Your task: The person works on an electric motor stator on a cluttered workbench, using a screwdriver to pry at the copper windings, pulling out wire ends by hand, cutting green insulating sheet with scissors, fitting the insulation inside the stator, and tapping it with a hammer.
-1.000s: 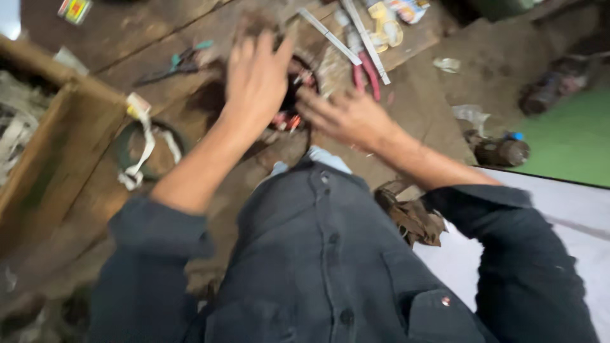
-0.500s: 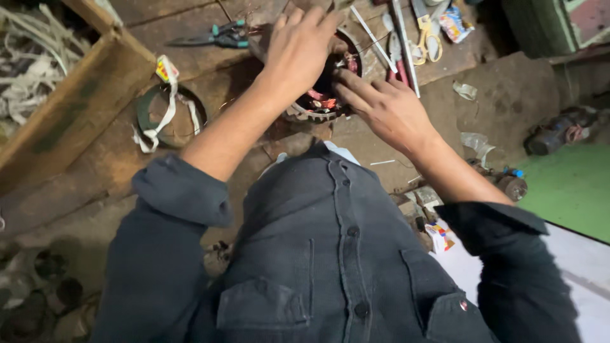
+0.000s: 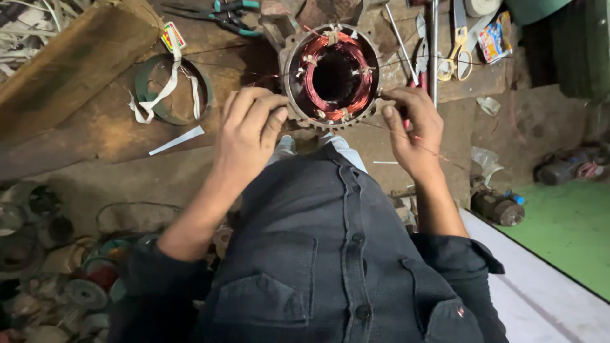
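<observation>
Straight ahead of me, the motor winding [image 3: 332, 75] sits on the wooden counter [image 3: 95, 136], its round opening facing up, just beyond and between my two hands. My left hand [image 3: 249, 136] curls loosely at its near-left rim, fingers bent, holding nothing I can make out. My right hand [image 3: 414, 127] pinches a thin copper wire [image 3: 438, 151] at the near-right rim, about equally close.

Left hand [image 3: 250, 130] curled, right hand [image 3: 413, 127] pinching, both forearms reaching forward
</observation>
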Available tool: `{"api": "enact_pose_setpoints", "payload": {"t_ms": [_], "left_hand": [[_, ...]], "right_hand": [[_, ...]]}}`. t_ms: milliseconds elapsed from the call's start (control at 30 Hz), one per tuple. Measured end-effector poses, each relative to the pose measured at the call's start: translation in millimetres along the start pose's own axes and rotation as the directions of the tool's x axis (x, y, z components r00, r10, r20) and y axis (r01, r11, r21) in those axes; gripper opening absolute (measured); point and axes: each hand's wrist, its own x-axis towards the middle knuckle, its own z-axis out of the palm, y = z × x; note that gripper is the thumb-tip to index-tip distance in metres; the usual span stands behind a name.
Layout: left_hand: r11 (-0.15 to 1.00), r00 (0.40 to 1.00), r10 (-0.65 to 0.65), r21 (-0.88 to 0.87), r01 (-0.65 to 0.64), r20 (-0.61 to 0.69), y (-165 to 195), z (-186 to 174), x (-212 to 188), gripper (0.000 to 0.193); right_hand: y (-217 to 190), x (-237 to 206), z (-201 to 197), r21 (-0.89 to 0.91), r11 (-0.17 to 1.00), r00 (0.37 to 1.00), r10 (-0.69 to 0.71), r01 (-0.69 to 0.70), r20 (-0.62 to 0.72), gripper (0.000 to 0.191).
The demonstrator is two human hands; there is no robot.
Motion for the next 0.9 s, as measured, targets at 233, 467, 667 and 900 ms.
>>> {"api": "enact_pose_setpoints", "payload": {"t_ms": [233,467,667,900], "left_hand": [[0.993,0.993,-0.111,0.028,0.112,-0.034,26,23,5,0.019],[0.963,0.994,0.105,0.251,-0.096,-0.020,61,55,9,0.040],[0.930,1.000,0.018,0.367,-0.010,-0.018,75,107,11,0.067],[0.914,0.973,-0.027,0.388,0.117,-0.229,72,138,2,0.050]], "right_hand": [[3,22,-7,-0.004,0.993,0.989,-0.114,0.115,0.099,0.019],[4,61,-49,-0.053,0.957,0.945,-0.272,0.286,0.183,0.022],[-8,119,-58,0.009,0.532,0.442,-0.712,0.847,0.546,0.048],[-14,179,-41,0.045,0.237,0.121,-0.639,0.970,0.760,0.035]]}}
